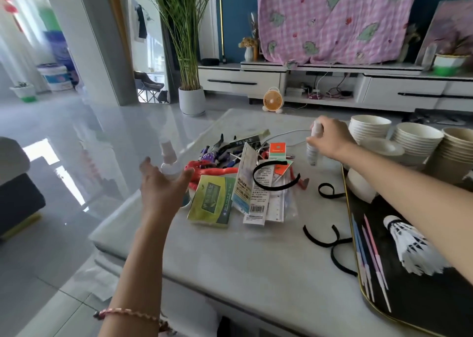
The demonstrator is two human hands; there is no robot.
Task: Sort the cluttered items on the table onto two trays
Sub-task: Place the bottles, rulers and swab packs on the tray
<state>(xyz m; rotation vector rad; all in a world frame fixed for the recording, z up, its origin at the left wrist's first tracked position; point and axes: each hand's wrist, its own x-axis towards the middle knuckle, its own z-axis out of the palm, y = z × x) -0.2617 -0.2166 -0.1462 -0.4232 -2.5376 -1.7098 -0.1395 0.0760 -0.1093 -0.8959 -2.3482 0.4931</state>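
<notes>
My left hand (161, 185) grips a clear spray bottle (169, 161) with a white collar, raised at the table's left edge. My right hand (330, 138) grips a white spray bottle (312, 152), upright above the table's far side. Between them lies a clutter pile: a green box (211, 201), a packaged ruler (245, 183), a black headband (275, 176), red (217, 171) and purple (212, 155) toy figures, an orange card (277, 150). A black tray (422, 295) with a gold rim at the right holds a shuttlecock (412, 249), thin coloured sticks (368, 255) and a white bowl (361, 185).
Stacks of paper bowls (369, 128) (418, 139) and brown cups (453, 155) stand at the far right. Black straps (326, 237) (327, 191) lie beside the tray. A white cable (286, 133) runs behind the pile. The table edge drops to the floor at left.
</notes>
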